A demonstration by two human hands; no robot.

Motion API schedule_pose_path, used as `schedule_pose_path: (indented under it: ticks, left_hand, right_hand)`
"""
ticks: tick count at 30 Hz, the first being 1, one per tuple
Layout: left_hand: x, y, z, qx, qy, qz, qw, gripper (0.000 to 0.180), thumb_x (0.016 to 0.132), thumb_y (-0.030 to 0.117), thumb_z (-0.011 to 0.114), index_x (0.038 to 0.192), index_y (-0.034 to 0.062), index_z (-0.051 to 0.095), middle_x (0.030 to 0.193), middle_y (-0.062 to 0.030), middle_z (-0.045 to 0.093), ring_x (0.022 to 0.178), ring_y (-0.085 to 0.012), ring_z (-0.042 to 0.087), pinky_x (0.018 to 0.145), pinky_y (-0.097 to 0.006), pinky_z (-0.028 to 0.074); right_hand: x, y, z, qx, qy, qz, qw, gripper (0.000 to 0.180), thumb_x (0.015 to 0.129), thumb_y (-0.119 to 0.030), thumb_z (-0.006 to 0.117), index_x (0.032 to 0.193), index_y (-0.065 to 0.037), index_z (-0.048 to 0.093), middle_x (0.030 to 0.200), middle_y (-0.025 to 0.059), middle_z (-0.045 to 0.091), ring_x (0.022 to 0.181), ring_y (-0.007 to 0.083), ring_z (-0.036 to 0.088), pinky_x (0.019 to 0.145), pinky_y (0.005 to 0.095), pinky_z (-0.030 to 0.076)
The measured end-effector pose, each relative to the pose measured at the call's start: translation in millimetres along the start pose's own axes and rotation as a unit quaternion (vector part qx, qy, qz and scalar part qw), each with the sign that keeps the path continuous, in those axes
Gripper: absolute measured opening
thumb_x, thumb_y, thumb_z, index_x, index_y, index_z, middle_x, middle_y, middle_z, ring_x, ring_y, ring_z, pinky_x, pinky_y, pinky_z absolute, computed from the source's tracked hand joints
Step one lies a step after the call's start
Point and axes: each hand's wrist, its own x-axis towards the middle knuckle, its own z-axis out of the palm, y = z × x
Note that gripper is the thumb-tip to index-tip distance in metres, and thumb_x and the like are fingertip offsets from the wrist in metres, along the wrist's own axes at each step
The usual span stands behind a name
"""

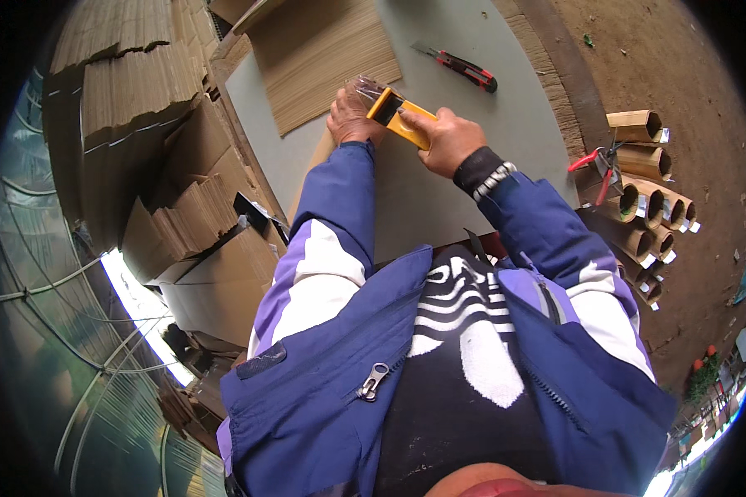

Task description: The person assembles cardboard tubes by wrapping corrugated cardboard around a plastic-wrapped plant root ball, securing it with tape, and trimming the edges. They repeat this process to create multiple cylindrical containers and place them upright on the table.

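Note:
My left hand [355,118] is closed around the far end of a brown cardboard piece [322,147] that looks rolled or folded. Something clear and shiny shows at its fingertips, too small to make out. In my right hand [452,139] is a yellow stapler-like hand tool [414,122] with a black part at its head. The tool's head meets the left fingers, so the contact point is hidden. Beyond them a stack of flat cardboard sheets [323,58] lies on the grey tabletop [506,132]. A red and black utility knife [468,70] lies to the right, blade out.
Stacked cardboard [141,87] crowds the left side, beside plastic sheeting [25,331] on a pipe frame. Right of the table, several cardboard tubes [634,126] lie on the dirt floor [680,74], near red-handled pliers [587,161]. A wooden board [547,50] edges the table.

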Motion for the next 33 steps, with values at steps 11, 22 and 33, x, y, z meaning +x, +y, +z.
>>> schedule_pose_path:
  ticks: [11, 22, 33]
  left_hand:
    - [27.1, 13.8, -56.9, -0.049, -0.132, -0.018, 0.990, 0.099, 0.059, 0.048, 0.088, 0.142, 0.0128, 0.046, 0.141, -0.0128, 0.053, 0.133, -0.0312, 0.051, 0.108, -0.042, 0.044]
    - [112.7, -57.1, -46.4, -0.186, -0.315, 0.073, 0.928, 0.101, 0.057, 0.035, 0.093, 0.142, 0.0052, 0.047, 0.124, -0.0153, 0.067, 0.120, -0.0293, 0.062, 0.105, -0.036, 0.047]
    - [-33.8, -4.1, -5.2, -0.351, -0.534, 0.101, 0.762, 0.101, 0.062, 0.035, 0.093, 0.144, 0.0005, 0.045, 0.130, -0.0170, 0.062, 0.121, -0.0274, 0.058, 0.108, -0.038, 0.043]
  right_hand:
    - [-73.2, 18.7, -6.2, -0.014, -0.071, 0.057, 0.996, 0.063, 0.074, -0.024, 0.077, 0.134, -0.035, 0.061, 0.090, 0.0143, 0.060, 0.076, 0.0337, 0.069, 0.068, 0.0442, 0.058]
    - [55.6, -3.0, 58.4, -0.087, -0.109, 0.090, 0.986, 0.047, 0.083, -0.024, 0.066, 0.129, -0.031, 0.064, 0.101, 0.0176, 0.068, 0.087, 0.0368, 0.070, 0.075, 0.0464, 0.058]
    - [-171.2, 18.3, 13.9, -0.041, -0.068, 0.099, 0.992, 0.071, 0.068, -0.014, 0.077, 0.136, -0.030, 0.062, 0.088, 0.0129, 0.056, 0.072, 0.0340, 0.065, 0.065, 0.0421, 0.057]
